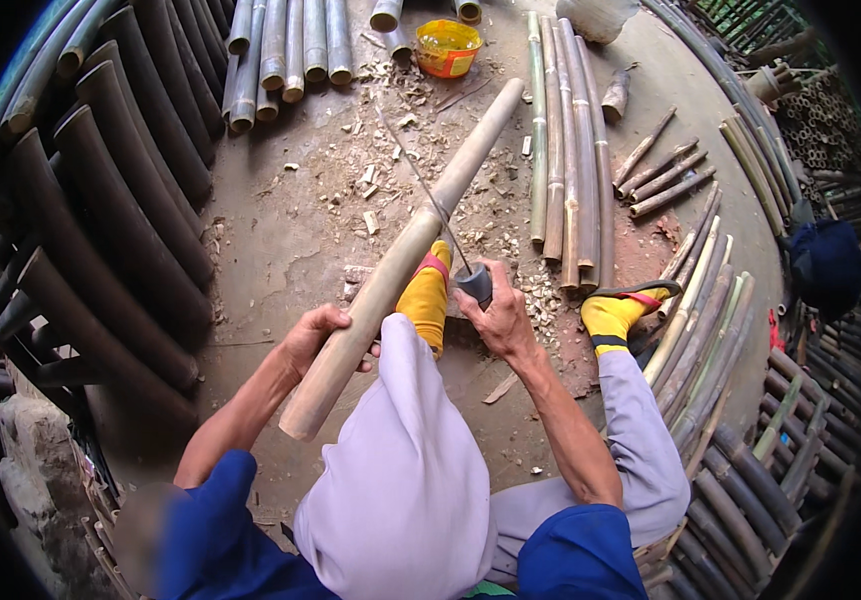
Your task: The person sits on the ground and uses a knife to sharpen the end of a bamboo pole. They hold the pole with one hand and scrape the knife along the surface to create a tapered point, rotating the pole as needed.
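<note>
A pale bamboo pole (405,250) slants from near my lap up toward the far right. My left hand (315,340) is closed around its near part, thumb on top. My right hand (498,312) grips the dark handle (473,283) of a long thin-bladed hand tool (412,168). Its blade shows edge-on and crosses the pole at a ring-like joint; whether it is a saw or a knife I cannot tell. Under the pole, beside the handle, is my foot in a yellow sock (426,300) with a red strap. My raised knee is next to the pole's near end.
Bamboo chips (370,190) litter the floor. Long bamboo poles (570,150) lie at right, with short pieces (665,175) beyond. Large dark bamboo tubes (120,200) lean at left. A yellow tub (447,50) stands at the back. My other foot (615,312) rests at right beside more poles.
</note>
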{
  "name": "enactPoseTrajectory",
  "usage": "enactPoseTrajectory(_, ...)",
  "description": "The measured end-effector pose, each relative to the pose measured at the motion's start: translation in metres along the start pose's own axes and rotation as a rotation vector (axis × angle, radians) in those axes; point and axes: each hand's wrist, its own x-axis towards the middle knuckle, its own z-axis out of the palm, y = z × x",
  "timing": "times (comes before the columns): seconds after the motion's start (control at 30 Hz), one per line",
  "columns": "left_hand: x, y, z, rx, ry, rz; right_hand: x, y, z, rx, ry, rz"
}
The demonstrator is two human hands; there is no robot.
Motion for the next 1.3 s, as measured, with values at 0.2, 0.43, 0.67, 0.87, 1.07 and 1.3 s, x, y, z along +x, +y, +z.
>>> enactPoseTrajectory(0.2, 0.013, -0.010, -0.012, 0.351, 0.169, 0.171, -0.003, 0.017, 0.015, 0.140, 0.100, 0.116)
enactPoseTrajectory(0.43, 0.018, -0.006, -0.007, 0.804, 0.234, 0.194, -0.017, 0.012, 0.010, 0.326, 0.210, 0.298)
enactPoseTrajectory(0.67, 0.013, 0.021, -0.010, 1.213, 0.389, 0.684, -0.016, 0.008, -0.011, 0.417, 0.361, 0.241)
enactPoseTrajectory(0.87, 0.041, 0.111, 0.062, 1.255, 0.458, 1.498, -0.016, 0.009, -0.016, 0.507, 0.494, 0.166)
enactPoseTrajectory(1.07, -0.040, 0.231, 0.143, 0.604, 0.171, 1.831, -0.023, -0.021, -0.019, 0.523, 0.399, 0.197)
enactPoseTrajectory(1.3, -0.093, 0.160, 0.107, 0.292, -0.155, 1.773, -0.024, -0.038, -0.002, 0.294, 0.253, 0.017)
